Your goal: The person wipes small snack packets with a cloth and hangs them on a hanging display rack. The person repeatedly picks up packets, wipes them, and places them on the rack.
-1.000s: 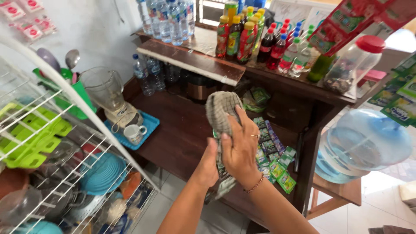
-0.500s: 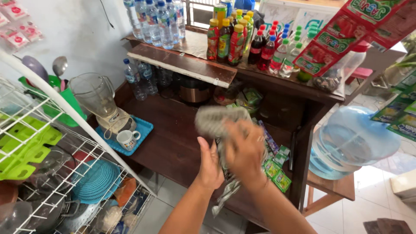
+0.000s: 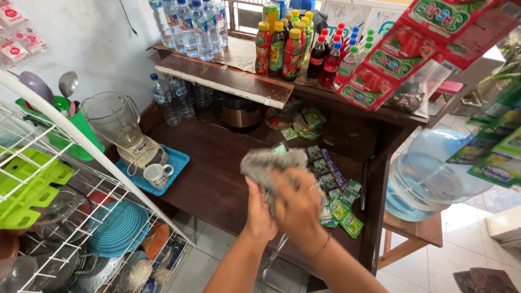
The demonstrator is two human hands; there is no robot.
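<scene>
We hold a grey cloth (image 3: 269, 165) bunched between both hands above the dark wooden worktop (image 3: 217, 173). Our left hand (image 3: 259, 209) grips it from below with the fingers clenched round the lower folds, and our right hand (image 3: 299, 209) wraps over the front, its fingers likewise closed on the cloth, so the wad stays gathered and clear of the worktop. A loose tail of the cloth hangs down between our wrists.

Just right of the hands, green and purple sachets (image 3: 336, 201) lie in a row along the edge of the worktop, near enough to reach. On the left a blue tray (image 3: 172, 163) carries a blender (image 3: 122, 127) with a clear jug, which looks empty, and a white mug (image 3: 157, 174); we cannot see into the mug. A green holder (image 3: 78, 133) behind it keeps spoons upright. The upper shelf (image 3: 222, 81) bears water bottles (image 3: 187, 27) and coloured drink bottles (image 3: 293, 43), all capped and full. A large, clear water jug (image 3: 434, 173) lies tilted on a stool at the right, partly filled. In the white wire rack (image 3: 54, 190) sit a blue strainer (image 3: 116, 228) and pots.
</scene>
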